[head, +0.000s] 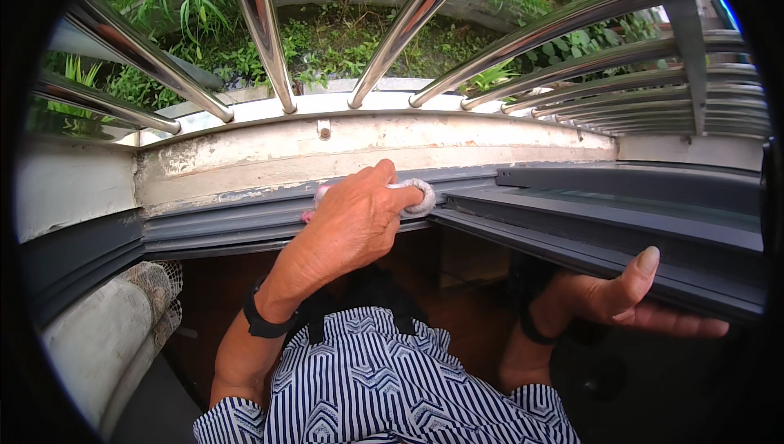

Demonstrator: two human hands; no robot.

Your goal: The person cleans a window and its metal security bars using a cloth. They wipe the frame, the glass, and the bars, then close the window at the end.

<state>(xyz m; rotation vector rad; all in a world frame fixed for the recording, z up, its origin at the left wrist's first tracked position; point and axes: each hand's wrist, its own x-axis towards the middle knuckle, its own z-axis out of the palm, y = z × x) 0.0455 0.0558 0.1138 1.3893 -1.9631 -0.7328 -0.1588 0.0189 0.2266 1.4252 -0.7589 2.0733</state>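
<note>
My left hand (358, 217) is closed around a bunched whitish cloth (420, 198) with pink parts. It presses the cloth down on the dark grey window track (226, 223), close to the corner of the sliding sash (588, 214). Most of the cloth is hidden under my fingers. On the right, my right hand (637, 306) is held palm up at the sash's inner edge, thumb raised and fingers stretched out. Nothing shows in it; whether its fingers touch the sash from below I cannot tell. Both wrists wear black bands.
Beyond the track runs a worn white sill (380, 144) with flaking paint. Shiny metal security bars (392, 34) slant up past it, plants and a low wall behind them. A pale curtain with lace trim (131, 303) hangs at the left, beside the dark frame (79, 254).
</note>
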